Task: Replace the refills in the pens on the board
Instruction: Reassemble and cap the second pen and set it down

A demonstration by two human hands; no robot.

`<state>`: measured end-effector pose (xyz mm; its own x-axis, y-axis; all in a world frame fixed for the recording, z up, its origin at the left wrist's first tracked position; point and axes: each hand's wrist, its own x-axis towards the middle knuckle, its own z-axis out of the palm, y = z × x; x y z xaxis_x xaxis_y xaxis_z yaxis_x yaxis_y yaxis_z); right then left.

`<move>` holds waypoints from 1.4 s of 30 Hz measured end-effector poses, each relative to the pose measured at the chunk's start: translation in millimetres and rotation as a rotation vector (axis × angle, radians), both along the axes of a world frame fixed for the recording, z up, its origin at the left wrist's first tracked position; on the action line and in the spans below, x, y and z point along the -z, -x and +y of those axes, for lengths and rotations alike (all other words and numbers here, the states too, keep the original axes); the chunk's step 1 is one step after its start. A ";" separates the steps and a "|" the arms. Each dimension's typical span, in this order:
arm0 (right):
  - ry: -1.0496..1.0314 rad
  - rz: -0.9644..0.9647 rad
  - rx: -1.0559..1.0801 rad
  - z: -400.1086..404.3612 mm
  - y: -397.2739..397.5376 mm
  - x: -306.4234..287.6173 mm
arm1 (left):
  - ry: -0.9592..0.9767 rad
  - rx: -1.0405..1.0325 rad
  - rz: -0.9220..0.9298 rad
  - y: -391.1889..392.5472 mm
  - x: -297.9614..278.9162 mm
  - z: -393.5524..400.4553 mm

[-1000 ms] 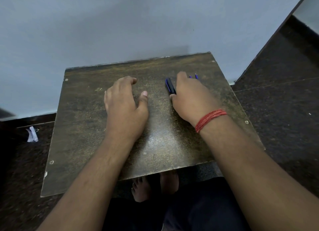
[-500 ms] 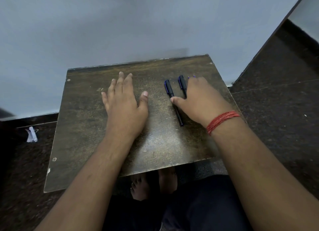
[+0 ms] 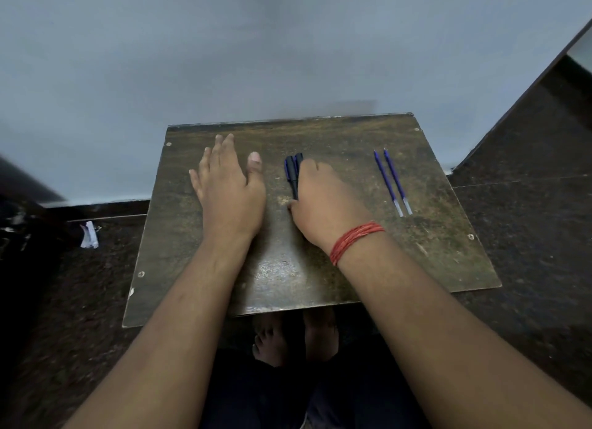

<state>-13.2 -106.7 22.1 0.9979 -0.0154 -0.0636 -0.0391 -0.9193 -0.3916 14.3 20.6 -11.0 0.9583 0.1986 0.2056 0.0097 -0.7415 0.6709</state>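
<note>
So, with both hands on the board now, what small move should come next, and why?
Probably the right hand should lift one of the two pens it covers. Both pens lie together under its fingers, apparently unopened, the left hand rests flat and free to help, and the two refills wait on the board to the right.

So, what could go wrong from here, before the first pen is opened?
1. The right hand covers both pens, which lie side by side touching; gripping them together could make one slip or roll.
2. The two refills lie loose near the right side of the board; a sweep of the right forearm might knock them onto the dark floor.
3. The left hand rests flat, so it may be slow to help.
</note>
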 end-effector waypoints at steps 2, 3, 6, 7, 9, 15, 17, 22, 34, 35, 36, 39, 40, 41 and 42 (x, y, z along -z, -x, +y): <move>-0.008 -0.009 -0.022 9.3 0.3 1.8 | 0.004 -0.006 0.002 -0.9 1.0 1.8; -0.010 -0.014 -0.032 12.3 0.5 2.3 | 0.005 -0.006 0.002 -1.1 1.5 2.0; -0.015 -0.012 -0.056 12.3 1.5 0.9 | 0.003 0.008 -0.004 -0.9 2.8 0.3; -0.023 -0.012 -0.052 8.9 1.2 -1.2 | 0.002 0.013 -0.005 -0.6 2.9 -0.2; -0.035 -0.040 -0.013 -6.7 0.7 -8.5 | -0.005 0.031 -0.007 -0.3 3.3 -2.4; 0.091 -0.067 0.268 -88.2 -2.9 -14.6 | -0.013 0.083 -0.016 2.2 3.4 -9.0; 0.106 -0.024 0.328 -102.8 -3.3 -10.9 | -0.013 0.093 -0.019 2.6 3.4 -10.9; 0.095 0.048 0.291 -95.5 -8.0 -4.0 | -0.007 0.102 -0.015 2.3 4.3 -10.7; 0.045 0.062 0.095 -39.5 -10.5 1.2 | 0.015 0.096 -0.003 2.9 4.5 -10.7; 0.046 0.058 0.092 -39.0 -11.0 1.5 | 0.017 0.096 -0.004 2.9 4.6 -10.9; 0.046 0.053 0.091 -38.9 -11.0 1.1 | 0.018 0.096 -0.006 2.8 4.8 -11.1; 0.048 0.039 0.086 -39.2 -10.0 0.5 | 0.006 0.101 0.000 2.8 5.2 -11.9; 0.048 0.030 0.083 -39.8 -9.6 0.9 | 0.002 0.105 0.002 2.8 5.7 -12.1; 0.051 0.022 0.084 -39.6 -9.0 0.9 | -0.002 0.105 0.003 3.0 5.5 -12.4; 0.055 0.016 0.084 -39.4 -8.3 0.5 | -0.002 0.107 0.000 2.6 6.4 -12.2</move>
